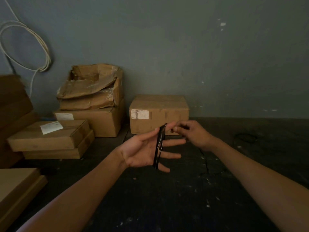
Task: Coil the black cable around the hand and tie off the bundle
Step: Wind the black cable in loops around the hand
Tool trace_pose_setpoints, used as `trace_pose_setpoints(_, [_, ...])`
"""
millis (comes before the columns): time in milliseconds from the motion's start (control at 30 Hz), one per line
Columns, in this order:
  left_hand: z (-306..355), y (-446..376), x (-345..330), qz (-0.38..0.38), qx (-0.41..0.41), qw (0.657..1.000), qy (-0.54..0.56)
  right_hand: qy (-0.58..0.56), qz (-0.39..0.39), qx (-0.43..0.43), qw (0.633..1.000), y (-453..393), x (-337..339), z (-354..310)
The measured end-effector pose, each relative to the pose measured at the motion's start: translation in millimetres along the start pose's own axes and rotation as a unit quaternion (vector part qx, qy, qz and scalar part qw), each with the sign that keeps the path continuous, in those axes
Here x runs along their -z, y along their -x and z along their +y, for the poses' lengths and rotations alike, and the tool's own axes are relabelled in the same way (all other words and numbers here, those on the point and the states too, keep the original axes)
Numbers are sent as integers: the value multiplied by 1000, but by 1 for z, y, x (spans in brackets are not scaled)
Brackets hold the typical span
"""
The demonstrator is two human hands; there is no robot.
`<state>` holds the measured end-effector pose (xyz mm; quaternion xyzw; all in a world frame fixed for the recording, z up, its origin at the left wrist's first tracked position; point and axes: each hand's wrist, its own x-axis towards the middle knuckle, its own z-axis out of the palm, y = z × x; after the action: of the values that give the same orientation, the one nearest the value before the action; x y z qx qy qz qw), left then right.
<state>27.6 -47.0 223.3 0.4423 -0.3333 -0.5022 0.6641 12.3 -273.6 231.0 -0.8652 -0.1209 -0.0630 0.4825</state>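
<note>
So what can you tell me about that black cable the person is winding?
The black cable is thin and glossy, looped a few times across the open fingers of the left hand, from index finger to little finger. The right hand pinches the strand near the left fingertips. Its loose remainder seems to trail below the right wrist onto the dark floor, faint in the dim light. No plug or end can be seen.

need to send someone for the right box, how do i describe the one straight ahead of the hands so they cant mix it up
Start at the grey-green wall and look down to where it meets the dark floor. The sealed cardboard box stands there alone, just beyond the left hand wrapped in black cable. Unlike the crushed open box and stacked cartons to its left, it is intact, with a white label on its front's upper left.
</note>
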Motion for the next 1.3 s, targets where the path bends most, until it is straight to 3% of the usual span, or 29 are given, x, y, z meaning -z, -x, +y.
trace_pose_setpoints(233, [8, -4, 3, -2, -29, 1000, 7, -108, -50, -87, 989, 32, -59, 40])
trace_pose_setpoints(400, [7, -5, 10, 45, -55, 997, 32, -243, -82, -138, 957, 54, -96, 39])
trace_pose_setpoints(600, [5, -9, 19, 113, -96, 987, 54, -241, -81, -137, 957, 61, -104, 18])
trace_pose_setpoints(833, [2, -10, 27, 201, -134, 968, 60, -147, -64, -127, 979, 61, -103, 1])
trace_pose_setpoints(1067, [-7, -10, 40, 281, -168, 942, 76, 93, -92, -82, 988, 63, -85, -26])
trace_pose_setpoints(1300, [-27, -7, 49, 276, -98, 956, 29, 210, -77, -7, 975, 44, -49, -55])
